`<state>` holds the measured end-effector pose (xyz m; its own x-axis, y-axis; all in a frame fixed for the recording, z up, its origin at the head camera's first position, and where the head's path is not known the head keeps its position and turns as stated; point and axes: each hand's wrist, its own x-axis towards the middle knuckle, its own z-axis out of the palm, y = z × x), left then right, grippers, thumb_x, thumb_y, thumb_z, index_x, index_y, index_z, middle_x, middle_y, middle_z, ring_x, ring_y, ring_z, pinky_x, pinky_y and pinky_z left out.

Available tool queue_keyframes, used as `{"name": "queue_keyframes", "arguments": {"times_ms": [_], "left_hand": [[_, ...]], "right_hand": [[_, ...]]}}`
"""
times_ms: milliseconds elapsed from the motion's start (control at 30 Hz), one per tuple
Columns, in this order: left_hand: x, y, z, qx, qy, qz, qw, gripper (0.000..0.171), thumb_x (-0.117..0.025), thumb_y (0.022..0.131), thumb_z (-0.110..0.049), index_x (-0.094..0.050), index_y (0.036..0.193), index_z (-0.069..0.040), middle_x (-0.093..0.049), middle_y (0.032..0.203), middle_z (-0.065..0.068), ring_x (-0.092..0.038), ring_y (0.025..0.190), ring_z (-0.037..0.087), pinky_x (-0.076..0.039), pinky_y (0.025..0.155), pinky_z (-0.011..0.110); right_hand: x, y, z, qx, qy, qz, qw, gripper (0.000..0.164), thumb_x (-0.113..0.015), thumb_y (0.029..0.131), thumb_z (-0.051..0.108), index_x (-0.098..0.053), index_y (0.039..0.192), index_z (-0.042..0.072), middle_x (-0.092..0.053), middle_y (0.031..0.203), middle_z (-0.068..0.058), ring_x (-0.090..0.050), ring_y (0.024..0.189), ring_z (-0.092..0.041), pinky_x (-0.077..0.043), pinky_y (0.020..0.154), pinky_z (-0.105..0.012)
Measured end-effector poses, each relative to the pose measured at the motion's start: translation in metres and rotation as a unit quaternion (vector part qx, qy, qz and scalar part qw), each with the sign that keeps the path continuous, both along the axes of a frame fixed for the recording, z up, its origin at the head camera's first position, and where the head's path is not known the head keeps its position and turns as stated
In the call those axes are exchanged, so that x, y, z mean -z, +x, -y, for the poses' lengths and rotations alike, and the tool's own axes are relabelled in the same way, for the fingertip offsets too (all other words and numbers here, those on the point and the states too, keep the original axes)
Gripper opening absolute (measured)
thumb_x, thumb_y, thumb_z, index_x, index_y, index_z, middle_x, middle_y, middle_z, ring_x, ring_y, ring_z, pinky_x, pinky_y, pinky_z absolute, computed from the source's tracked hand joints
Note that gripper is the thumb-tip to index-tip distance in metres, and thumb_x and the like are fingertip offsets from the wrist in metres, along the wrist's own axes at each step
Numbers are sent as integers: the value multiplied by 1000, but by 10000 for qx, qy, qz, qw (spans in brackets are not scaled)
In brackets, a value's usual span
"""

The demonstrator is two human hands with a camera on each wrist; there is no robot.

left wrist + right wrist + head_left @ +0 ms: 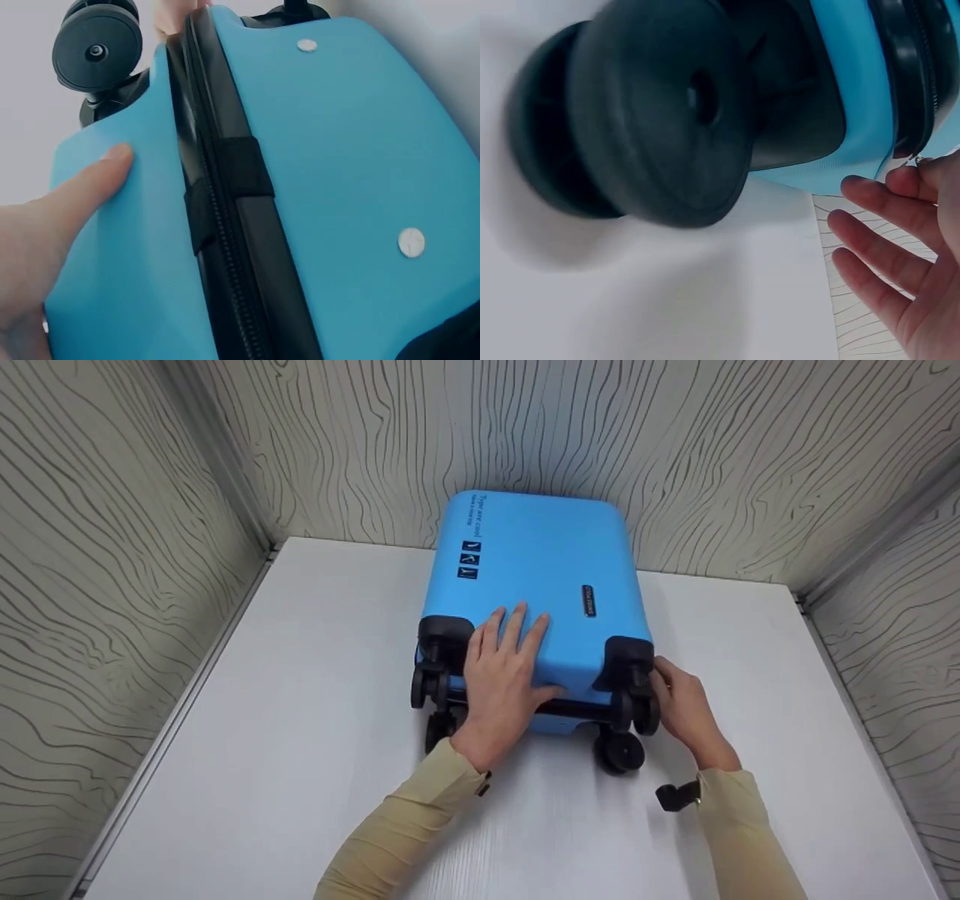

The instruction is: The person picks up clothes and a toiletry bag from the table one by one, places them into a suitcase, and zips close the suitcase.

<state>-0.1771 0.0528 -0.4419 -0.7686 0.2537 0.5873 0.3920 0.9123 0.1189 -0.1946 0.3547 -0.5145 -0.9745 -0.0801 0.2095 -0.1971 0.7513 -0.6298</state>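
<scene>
A blue hard-shell suitcase (540, 555) lies on its side, its wheeled end towards me. Spread across the shell's near edge, my left hand (501, 675) presses on it with straight fingers; its thumb (90, 180) touches the blue end face in the left wrist view. A black zipper (225, 247) runs between the two shell halves. At the suitcase's right side is my right hand (686, 701). In the right wrist view its thumb and index finger pinch a small metal zipper pull (917, 159), mostly hidden, while the other fingers (877, 244) extend loosely.
Black caster wheels (621, 750) stick out at the suitcase's near corners. It lies on a white table (315, 675) close to the patterned back wall (360, 442). Patterned side walls (97, 547) stand left and right. A black strap (679, 795) hangs from the right wrist.
</scene>
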Motion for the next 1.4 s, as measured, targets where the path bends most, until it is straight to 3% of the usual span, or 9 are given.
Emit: {"name": "queue_keyframes", "arguments": {"times_ms": [167, 367, 600, 833, 1033, 1400], "left_hand": [[-1, 0, 0, -88, 2, 4, 10000, 106, -87, 60, -72, -55, 148, -22, -49, 152, 8, -40, 140, 31, -30, 115, 43], [-1, 0, -1, -33, 135, 39, 9999, 104, -88, 60, -70, -56, 147, -22, -50, 151, 8, -40, 140, 31, -29, 116, 43], [-3, -3, 0, 55, 488, 118, 9987, 99, -89, 60, -67, -60, 144, -23, -52, 149, 7, -42, 139, 32, -33, 113, 44], [-4, -4, -1, 152, 722, 165, 9971, 95, -90, 61, -66, -63, 141, -23, -54, 147, 6, -43, 138, 31, -35, 111, 45], [-4, -4, -1, 172, 753, 218, 9968, 94, -89, 61, -66, -63, 140, -24, -54, 148, 6, -43, 137, 31, -34, 111, 45], [-5, -5, 0, 173, 738, 90, 9971, 93, -89, 60, -67, -65, 138, -23, -55, 146, 6, -44, 136, 31, -35, 109, 45]], "right_hand": [[0, 16, 2, -9, 218, -186, 9996, 24, -46, 111, 16, -61, 95, 8, -49, 68, 0, -47, 59, -20, -39, 54, -32], [1, 33, 3, 95, 240, -173, 9995, 22, -48, 109, 13, -66, 98, 9, -55, 71, 0, -49, 62, -20, -41, 56, -33], [-1, 52, 7, 37, 96, -237, 9997, 22, -52, 107, 5, -62, 89, 12, -53, 69, 5, -47, 61, -16, -39, 56, -29], [-2, 72, 15, 37, 41, -196, 9998, 18, -54, 104, 2, -71, 100, 7, -74, 93, -7, -57, 76, -21, -47, 66, -38], [-5, 80, 25, 75, -99, 86, 9999, 26, -51, 105, 2, -73, 94, 6, -75, 92, -3, -69, 95, -25, -53, 80, -47], [-3, 90, 54, -19, -494, 231, 9985, 26, -56, 105, 9, -78, 91, 11, -75, 92, 6, -69, 94, -19, -53, 84, -31]]}}
